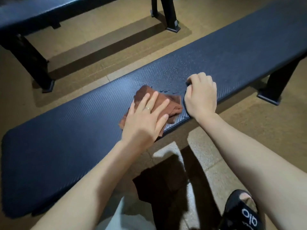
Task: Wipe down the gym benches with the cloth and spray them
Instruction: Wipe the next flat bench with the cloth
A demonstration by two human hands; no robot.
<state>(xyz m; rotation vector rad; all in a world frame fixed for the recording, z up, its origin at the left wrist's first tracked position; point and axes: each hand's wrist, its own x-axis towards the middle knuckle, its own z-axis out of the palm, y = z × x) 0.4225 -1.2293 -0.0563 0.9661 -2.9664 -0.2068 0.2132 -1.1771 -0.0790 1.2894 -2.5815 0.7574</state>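
Under your left hand [146, 120] sits the brown cloth [172, 103], fingers flat, pressing it onto the wet bench pad [66, 123]. Just beside it, your right hand [201, 97] is curled on something dark, can't tell what.

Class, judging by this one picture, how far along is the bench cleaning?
Done: spray droplets already bead on the near bench. In hand: the left hand presses the brown cloth flat beside them; the right hand grips something dark. Left: wiping off those droplets, then the far bench.
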